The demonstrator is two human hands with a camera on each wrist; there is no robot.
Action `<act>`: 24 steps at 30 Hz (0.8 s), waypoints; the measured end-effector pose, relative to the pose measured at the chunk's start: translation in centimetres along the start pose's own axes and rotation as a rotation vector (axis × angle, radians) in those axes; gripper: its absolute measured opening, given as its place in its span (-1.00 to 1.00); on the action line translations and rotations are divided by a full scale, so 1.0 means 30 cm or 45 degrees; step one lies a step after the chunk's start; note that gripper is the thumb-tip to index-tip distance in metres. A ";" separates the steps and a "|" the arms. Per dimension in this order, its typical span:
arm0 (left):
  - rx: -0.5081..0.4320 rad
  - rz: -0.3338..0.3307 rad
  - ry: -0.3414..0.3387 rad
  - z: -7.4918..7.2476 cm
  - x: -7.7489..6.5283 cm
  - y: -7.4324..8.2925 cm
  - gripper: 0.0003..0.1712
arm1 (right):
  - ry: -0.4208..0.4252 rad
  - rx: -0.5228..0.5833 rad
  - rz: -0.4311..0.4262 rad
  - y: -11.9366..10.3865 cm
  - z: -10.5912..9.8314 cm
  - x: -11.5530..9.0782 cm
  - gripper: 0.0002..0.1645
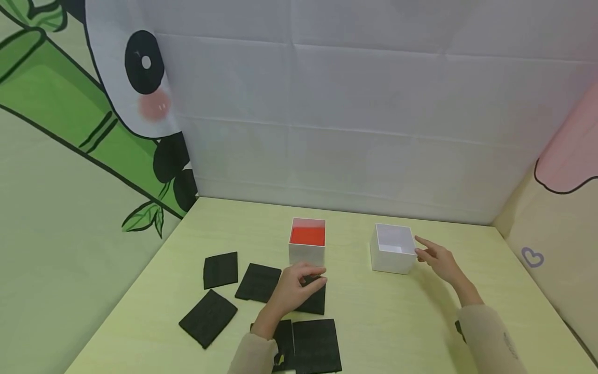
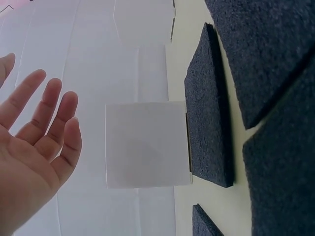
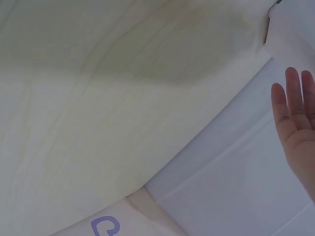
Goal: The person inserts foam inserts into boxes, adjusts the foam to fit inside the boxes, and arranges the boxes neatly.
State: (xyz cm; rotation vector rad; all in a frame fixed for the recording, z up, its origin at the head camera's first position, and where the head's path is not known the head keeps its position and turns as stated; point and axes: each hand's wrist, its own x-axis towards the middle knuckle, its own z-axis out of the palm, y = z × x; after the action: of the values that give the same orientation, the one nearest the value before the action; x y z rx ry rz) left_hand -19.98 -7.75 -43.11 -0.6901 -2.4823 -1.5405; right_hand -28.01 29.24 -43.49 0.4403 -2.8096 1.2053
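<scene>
In the head view my left hand (image 1: 296, 286) hovers above the black foam squares, its fingers loosely bent with nothing between them. Just beyond its fingertips stands a white box (image 1: 307, 254) with an orange-red layer (image 1: 308, 236) inside. My right hand (image 1: 439, 261) is at the right side of a second white box (image 1: 393, 261), fingertips right by its rim. That box shows bare white inner walls. The left wrist view shows the left hand (image 2: 37, 132) with spread, slightly bent fingers beside a box's white face (image 2: 147, 145). In the right wrist view the right hand (image 3: 298, 123) has extended fingers.
Several black foam squares lie on the pale yellow table (image 1: 374, 311): one at the far left (image 1: 220, 270), a turned one (image 1: 208, 318), another (image 1: 258, 282), and one near the front (image 1: 317, 345). A white backdrop (image 1: 350, 130) closes off the table's far edge.
</scene>
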 end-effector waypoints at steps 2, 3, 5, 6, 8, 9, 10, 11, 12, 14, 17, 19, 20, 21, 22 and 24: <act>-0.002 -0.001 -0.015 0.002 -0.002 0.002 -0.72 | -0.013 0.029 -0.007 0.003 -0.005 0.008 -0.46; 0.000 -0.001 -0.022 0.004 -0.003 0.002 -0.71 | -0.016 0.043 -0.004 0.003 -0.008 0.011 -0.46; 0.007 -0.002 -0.038 0.007 -0.005 0.002 -0.71 | -0.025 0.070 -0.002 0.002 -0.012 0.017 -0.47; 0.012 -0.002 -0.046 0.008 -0.006 0.003 -0.71 | -0.032 0.082 0.001 0.002 -0.014 0.020 -0.47; 0.018 -0.010 -0.060 0.010 -0.008 0.004 -0.71 | -0.045 0.094 0.007 0.002 -0.017 0.025 -0.48; 0.021 -0.012 -0.067 0.011 -0.009 0.005 -0.71 | -0.052 0.101 0.010 0.002 -0.018 0.027 -0.48; 0.019 -0.014 -0.074 0.012 -0.010 0.005 -0.71 | -0.061 0.104 0.008 0.001 -0.018 0.029 -0.49; 0.015 -0.015 -0.079 0.013 -0.011 0.007 -0.71 | -0.067 0.107 0.011 0.001 -0.019 0.031 -0.49; 0.013 -0.016 -0.083 0.014 -0.012 0.007 -0.71 | -0.072 0.113 0.016 0.002 -0.019 0.032 -0.49; 0.008 -0.016 -0.087 0.015 -0.014 0.007 -0.71 | -0.076 0.138 0.037 0.004 -0.019 0.035 -0.49; -0.002 -0.016 -0.091 0.015 -0.017 0.008 -0.71 | -0.070 0.193 0.090 0.006 -0.016 0.036 -0.49; 0.000 -0.013 -0.096 0.014 -0.019 0.010 -0.72 | -0.067 0.226 0.125 0.004 -0.014 0.037 -0.48; 0.002 -0.011 -0.100 0.014 -0.020 0.010 -0.72 | -0.065 0.238 0.140 0.003 -0.012 0.038 -0.48; 0.005 -0.008 -0.104 0.014 -0.022 0.011 -0.72 | -0.064 0.248 0.154 0.002 -0.011 0.038 -0.48; 0.009 -0.007 -0.111 0.013 -0.023 0.011 -0.72 | -0.062 0.258 0.165 0.002 -0.010 0.038 -0.48; 0.026 -0.006 -0.127 0.013 -0.024 0.012 -0.72 | -0.062 0.275 0.179 0.002 -0.008 0.037 -0.47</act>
State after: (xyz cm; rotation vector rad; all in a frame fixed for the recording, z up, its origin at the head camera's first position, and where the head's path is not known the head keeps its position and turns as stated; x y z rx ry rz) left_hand -19.13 -7.51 -43.26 -0.7768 -2.5690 -1.5157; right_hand -29.11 29.18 -43.19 0.2893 -2.8029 1.5559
